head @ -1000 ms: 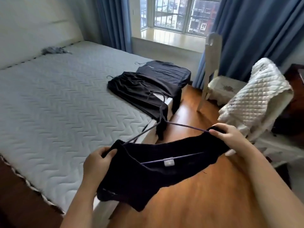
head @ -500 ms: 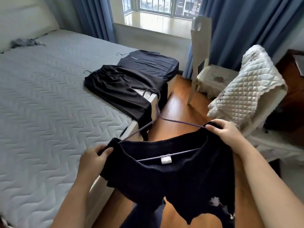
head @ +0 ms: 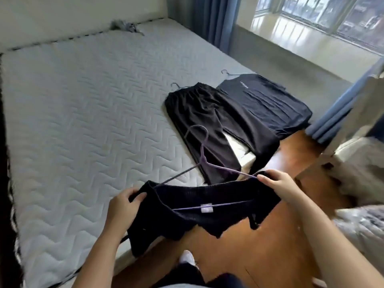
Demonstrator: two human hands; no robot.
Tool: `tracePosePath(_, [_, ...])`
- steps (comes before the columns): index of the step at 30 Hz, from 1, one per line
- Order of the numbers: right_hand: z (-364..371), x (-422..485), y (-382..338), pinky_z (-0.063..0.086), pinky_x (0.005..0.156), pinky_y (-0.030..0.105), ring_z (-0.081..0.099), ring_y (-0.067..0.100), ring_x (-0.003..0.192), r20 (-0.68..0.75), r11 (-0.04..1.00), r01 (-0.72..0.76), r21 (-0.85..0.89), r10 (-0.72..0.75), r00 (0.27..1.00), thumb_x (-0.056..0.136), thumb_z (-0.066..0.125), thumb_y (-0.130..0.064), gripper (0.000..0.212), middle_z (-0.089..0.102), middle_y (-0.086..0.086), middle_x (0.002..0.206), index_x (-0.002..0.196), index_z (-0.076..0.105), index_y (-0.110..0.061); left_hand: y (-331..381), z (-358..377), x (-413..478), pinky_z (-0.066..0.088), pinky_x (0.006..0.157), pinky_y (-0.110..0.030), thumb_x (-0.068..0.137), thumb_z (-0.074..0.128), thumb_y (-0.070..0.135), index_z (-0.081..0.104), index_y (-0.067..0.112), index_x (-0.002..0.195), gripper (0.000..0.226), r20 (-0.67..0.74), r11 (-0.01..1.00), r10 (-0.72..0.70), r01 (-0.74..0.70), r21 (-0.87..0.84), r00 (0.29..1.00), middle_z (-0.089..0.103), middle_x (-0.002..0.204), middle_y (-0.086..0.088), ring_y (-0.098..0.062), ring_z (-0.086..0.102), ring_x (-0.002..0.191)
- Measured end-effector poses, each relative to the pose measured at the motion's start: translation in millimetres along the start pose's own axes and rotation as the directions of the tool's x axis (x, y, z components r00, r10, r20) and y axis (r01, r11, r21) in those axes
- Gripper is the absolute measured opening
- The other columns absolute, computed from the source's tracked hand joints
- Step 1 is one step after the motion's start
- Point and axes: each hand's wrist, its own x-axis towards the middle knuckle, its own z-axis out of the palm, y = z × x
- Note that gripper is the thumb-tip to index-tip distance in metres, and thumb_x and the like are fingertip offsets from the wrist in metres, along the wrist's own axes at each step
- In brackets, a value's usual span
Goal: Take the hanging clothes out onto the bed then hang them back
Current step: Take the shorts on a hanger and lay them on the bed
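Note:
I hold a black knit garment (head: 187,215) on a purple hanger (head: 202,154) over the near edge of the bed (head: 72,121). My left hand (head: 122,206) grips the garment's left shoulder. My right hand (head: 278,185) grips its right shoulder, where the hanger's arm enters the cloth. The hanger's hook points away from me. Black trousers (head: 205,125) and a dark top (head: 264,100) lie flat on the bed's far right part, each on its own hanger, with their lower ends draped over the bed's edge.
A grey crumpled cloth (head: 126,27) lies at the head of the bed. Blue curtains (head: 214,19) hang by the window (head: 332,15). A white chair (head: 353,125) and quilted bedding (head: 361,221) stand at the right on the wooden floor (head: 259,256).
My view has swung left toward the bed. The black garment on its hanger has moved with my hands from over the floor to the mattress edge. Both grips are unchanged.

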Motion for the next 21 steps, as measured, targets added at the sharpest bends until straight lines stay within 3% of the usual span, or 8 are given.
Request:
tracePosePath(3, [10, 44, -10, 0.040, 0.054, 0.009, 0.053, 0.015, 0.071, 0.108, 1.000, 0.018, -0.007, -0.017, 0.994, 0.087, 0.060, -0.015, 0.012, 0.061, 0.004, 0.077, 0.089, 0.065, -0.004, -3, -1, 13, 0.037, 0.061, -0.030, 0.085, 0.063, 0.018, 0.057, 0.025, 0.072, 0.015, -0.063, 0.996, -0.081, 0.082, 0.026, 0.995, 0.058, 0.068, 0.006, -0.023, 0.057, 0.077])
tracePosePath(5, [15, 77, -19, 0.038, 0.049, 0.008, 0.053, 0.015, 0.069, 0.175, 0.999, 0.032, 0.015, -0.034, 0.984, 0.087, 0.060, -0.015, 0.009, 0.061, 0.005, 0.076, 0.084, 0.065, -0.009, -1, 2, 21, 0.037, 0.059, -0.024, 0.085, 0.062, 0.018, 0.058, 0.026, 0.072, 0.016, -0.111, 0.991, -0.134, 0.135, 0.000, 0.985, 0.058, 0.069, 0.010, -0.019, 0.055, 0.075])
tracePosePath(9, [23, 149, -53, 0.040, 0.048, 0.007, 0.053, 0.016, 0.068, 0.305, 0.992, 0.124, -0.021, -0.112, 0.946, 0.088, 0.059, -0.021, 0.010, 0.057, -0.003, 0.067, 0.079, 0.062, -0.017, 13, 7, 33, 0.035, 0.067, -0.029, 0.086, 0.062, 0.019, 0.064, 0.017, 0.087, 0.003, -0.256, 0.970, -0.240, 0.239, -0.037, 0.936, 0.059, 0.079, 0.003, -0.018, 0.052, 0.082])
tracePosePath(11, [26, 183, -66, 0.049, 0.068, 0.023, 0.059, 0.018, 0.074, 0.362, 0.986, 0.164, -0.031, -0.142, 0.921, 0.085, 0.062, -0.029, 0.011, 0.063, -0.002, 0.071, 0.079, 0.065, -0.020, 20, 7, 37, 0.036, 0.064, -0.028, 0.086, 0.061, 0.018, 0.063, 0.017, 0.085, 0.003, -0.322, 0.957, -0.284, 0.284, -0.048, 0.903, 0.059, 0.076, 0.005, -0.018, 0.052, 0.082])
tracePosePath(13, [30, 211, -82, 0.048, 0.073, 0.035, 0.061, 0.017, 0.073, 0.431, 0.987, 0.158, -0.038, -0.126, 0.893, 0.082, 0.064, -0.036, 0.014, 0.065, -0.004, 0.072, 0.078, 0.066, -0.023, 28, 5, 43, 0.035, 0.068, -0.028, 0.085, 0.062, 0.020, 0.066, 0.014, 0.089, 0.008, -0.370, 0.941, -0.333, 0.333, -0.064, 0.867, 0.060, 0.080, 0.003, -0.018, 0.053, 0.084])
tracePosePath(16, [42, 244, -109, 0.044, 0.064, 0.028, 0.056, 0.014, 0.066, 0.529, 0.987, 0.160, 0.003, -0.138, 0.837, 0.086, 0.062, -0.027, 0.015, 0.060, -0.004, 0.066, 0.072, 0.063, -0.021, 39, 5, 54, 0.035, 0.074, -0.029, 0.086, 0.061, 0.023, 0.066, 0.010, 0.095, 0.016, -0.443, 0.914, -0.388, 0.398, -0.075, 0.808, 0.061, 0.087, 0.000, -0.018, 0.054, 0.087])
tracePosePath(19, [60, 271, -133, 0.048, 0.065, 0.024, 0.057, 0.015, 0.068, 0.595, 0.986, 0.166, 0.019, -0.145, 0.790, 0.087, 0.061, -0.023, 0.011, 0.062, 0.001, 0.072, 0.078, 0.064, -0.018, 41, 7, 62, 0.037, 0.073, -0.030, 0.086, 0.061, 0.022, 0.065, 0.010, 0.093, 0.014, -0.483, 0.892, -0.432, 0.441, -0.102, 0.762, 0.061, 0.085, 0.000, -0.019, 0.054, 0.085])
tracePosePath(21, [74, 287, -145, 0.048, 0.057, 0.013, 0.058, 0.012, 0.065, 0.631, 0.986, 0.168, -0.002, -0.130, 0.765, 0.087, 0.061, -0.023, 0.009, 0.063, -0.001, 0.071, 0.081, 0.064, -0.016, 36, 5, 70, 0.036, 0.068, -0.030, 0.086, 0.061, 0.022, 0.064, 0.014, 0.087, 0.009, -0.490, 0.876, -0.459, 0.469, -0.112, 0.741, 0.062, 0.082, 0.001, -0.020, 0.056, 0.083])
